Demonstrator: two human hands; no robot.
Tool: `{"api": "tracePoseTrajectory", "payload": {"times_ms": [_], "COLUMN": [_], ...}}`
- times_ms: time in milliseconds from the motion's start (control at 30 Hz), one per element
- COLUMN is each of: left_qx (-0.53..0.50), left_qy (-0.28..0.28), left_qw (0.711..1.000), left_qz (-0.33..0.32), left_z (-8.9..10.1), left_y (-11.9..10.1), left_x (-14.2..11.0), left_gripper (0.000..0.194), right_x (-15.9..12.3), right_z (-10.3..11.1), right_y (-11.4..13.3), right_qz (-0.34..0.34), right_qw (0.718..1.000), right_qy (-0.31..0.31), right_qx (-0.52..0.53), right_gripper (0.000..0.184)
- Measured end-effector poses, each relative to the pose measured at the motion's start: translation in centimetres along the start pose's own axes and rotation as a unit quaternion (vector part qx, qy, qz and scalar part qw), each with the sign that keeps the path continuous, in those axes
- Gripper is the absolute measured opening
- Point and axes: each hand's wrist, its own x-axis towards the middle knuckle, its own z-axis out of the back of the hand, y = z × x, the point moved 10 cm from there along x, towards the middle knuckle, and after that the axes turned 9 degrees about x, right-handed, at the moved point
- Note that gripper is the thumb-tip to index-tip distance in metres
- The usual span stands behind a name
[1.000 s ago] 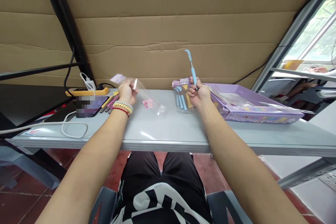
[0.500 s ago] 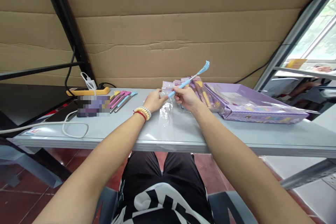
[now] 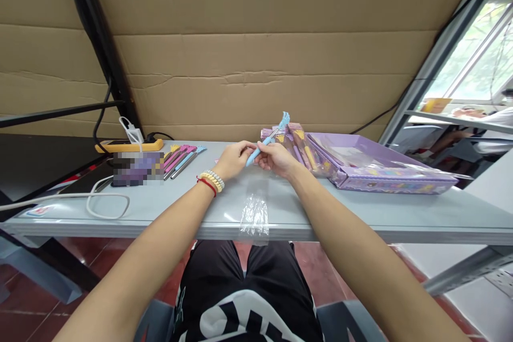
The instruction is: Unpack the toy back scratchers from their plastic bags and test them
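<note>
A light-blue telescopic back scratcher (image 3: 254, 157) with a claw-shaped head is held tilted above the table, head up and to the right. My right hand (image 3: 276, 159) is closed around its handle. Against the handle's other side, my left hand (image 3: 236, 159) has its fingers curled in, their tips partly hidden. Below both hands a clear plastic sleeve (image 3: 255, 216) lies over the table's front edge. Just behind my right hand are several wrapped back scratchers (image 3: 306, 150) in purple packaging. Off to the left lie several unwrapped pink, yellow and blue scratchers (image 3: 182, 159) side by side.
On the right sits a purple display box (image 3: 393, 184) with plastic inside. A blurred phone-like object (image 3: 138, 169), a white cable (image 3: 108, 216) and a yellow power strip (image 3: 128, 146) occupy the left. Cardboard (image 3: 248, 53) walls the back; another person is partly visible far right.
Both hands have drawn the back scratcher lower and leftward, and it looks shorter, with less metal rod showing. My left hand has let go of the plastic sleeve, which now hangs over the front edge.
</note>
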Motion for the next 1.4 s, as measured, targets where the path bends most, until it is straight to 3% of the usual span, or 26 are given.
{"api": "tracePoseTrajectory", "payload": {"times_ms": [200,333,500,700,800,900,1033,1233,1400], "left_qx": [-0.12,-0.02,0.096,0.095,0.075,0.035,-0.008,0.015,0.099], "left_qy": [0.086,0.09,0.087,0.061,0.073,0.064,0.062,0.053,0.077], "left_qw": [0.989,0.996,0.991,0.993,0.994,0.997,0.997,0.998,0.991], "left_qz": [0.031,0.013,0.044,0.032,0.024,0.029,0.046,0.04,0.034], "left_z": [-1.6,-1.4,-1.0,-1.3,-2.0,-2.1,-1.9,-1.2,-1.5], "left_y": [0.6,0.7,2.1,0.9,0.4,0.5,1.1,0.4,0.2], "left_x": [0.0,0.0,0.1,-0.2,-0.3,-0.2,0.0,0.1,-0.3], "left_gripper": [0.036,0.029,0.024,0.022,0.021,0.021,0.021,0.029,0.034], "right_x": [0.0,-0.1,-0.6,-0.5,-0.5,-0.7,-0.8,-1.3,-2.9], "right_z": [0.1,1.7,4.1,2.6,1.5,1.0,1.1,3.0,7.7], "right_y": [0.4,1.5,3.1,2.8,2.8,3.1,3.3,4.4,7.1], "right_qz": [0.025,0.068,0.128,0.131,0.131,0.133,0.132,0.155,0.236], "right_qw": [0.999,0.995,0.978,0.983,0.983,0.979,0.98,0.972,0.927], "right_qy": [-0.008,-0.078,-0.157,-0.125,-0.092,-0.063,-0.067,-0.154,-0.242], "right_qx": [-0.02,-0.013,0.044,0.035,0.093,0.143,0.134,0.083,0.163], "right_gripper": [0.041,0.037,0.031,0.031,0.028,0.024,0.017,0.02,0.027]}}
